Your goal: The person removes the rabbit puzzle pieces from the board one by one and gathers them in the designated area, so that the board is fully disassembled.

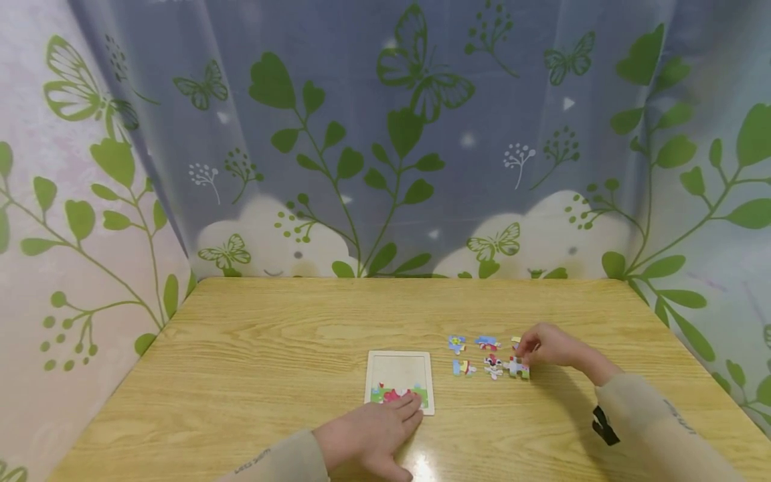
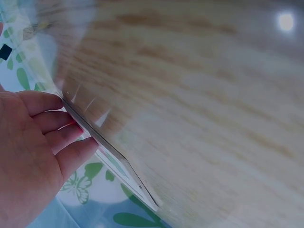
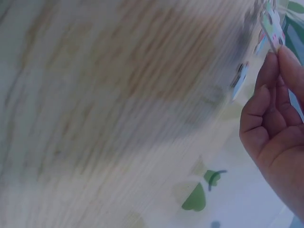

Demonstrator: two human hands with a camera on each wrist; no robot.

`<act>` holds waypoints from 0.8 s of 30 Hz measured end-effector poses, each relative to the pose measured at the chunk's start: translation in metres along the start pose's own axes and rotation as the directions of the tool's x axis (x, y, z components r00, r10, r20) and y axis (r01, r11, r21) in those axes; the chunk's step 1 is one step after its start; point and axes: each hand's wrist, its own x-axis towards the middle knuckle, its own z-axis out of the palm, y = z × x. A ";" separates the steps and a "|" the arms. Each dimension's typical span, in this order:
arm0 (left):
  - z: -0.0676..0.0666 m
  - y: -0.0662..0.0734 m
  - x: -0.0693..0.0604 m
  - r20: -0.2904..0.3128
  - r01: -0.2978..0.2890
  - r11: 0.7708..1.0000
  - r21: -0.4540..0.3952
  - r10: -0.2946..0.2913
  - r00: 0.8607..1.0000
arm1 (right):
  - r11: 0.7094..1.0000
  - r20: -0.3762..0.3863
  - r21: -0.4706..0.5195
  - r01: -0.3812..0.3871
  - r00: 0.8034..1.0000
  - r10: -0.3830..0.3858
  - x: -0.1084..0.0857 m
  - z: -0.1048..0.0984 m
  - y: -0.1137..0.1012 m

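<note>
A square wooden puzzle tray (image 1: 430,375) lies on the table, with green and red pieces (image 1: 376,395) filling its bottom strip. My left hand (image 1: 379,432) rests over the tray's near edge, fingers extended; in the left wrist view those fingertips (image 2: 88,148) touch the tray (image 2: 128,173). To the right, my right hand (image 1: 554,347) pinches a pale jigsaw piece (image 1: 518,367) between thumb and forefinger. The right wrist view shows this piece (image 3: 271,23) tilted in the grip, its printed face partly visible. Part of another piece (image 1: 515,341) is hidden behind the right hand.
Several loose jigsaw pieces lie right of the tray in two rows, among them a blue one with a yellow figure (image 1: 456,344), a blue-and-red one (image 1: 487,343) and a white-and-red one (image 1: 493,366). A patterned curtain (image 1: 337,134) borders the wooden table (image 1: 271,321).
</note>
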 end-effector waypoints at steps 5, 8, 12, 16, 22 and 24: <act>0.001 0.000 0.001 0.004 0.002 1.000 -0.012 -0.002 1.000 | 1.000 0.005 -0.012 -0.005 1.000 0.005 -0.002 -0.002 0.006; 0.001 -0.001 0.001 0.008 0.005 1.000 -0.014 -0.005 1.000 | 0.999 -0.006 -0.024 -0.025 1.000 0.025 -0.001 -0.002 0.008; 0.001 -0.001 0.001 0.011 0.006 1.000 -0.010 -0.006 1.000 | 0.996 -0.020 -0.054 -0.068 0.998 0.067 -0.001 -0.002 0.009; 0.001 0.000 0.001 0.008 0.002 1.000 0.010 -0.002 1.000 | 0.994 -0.024 -0.066 -0.085 0.996 0.083 -0.001 -0.001 0.006; 0.000 0.001 0.000 0.000 0.010 0.999 0.049 -0.010 1.000 | 0.993 -0.023 -0.068 -0.096 0.995 0.095 0.001 -0.001 0.003; 0.000 0.001 0.000 -0.001 0.012 0.999 0.050 -0.012 1.000 | 0.992 -0.022 -0.068 -0.110 0.994 0.109 0.002 -0.001 0.004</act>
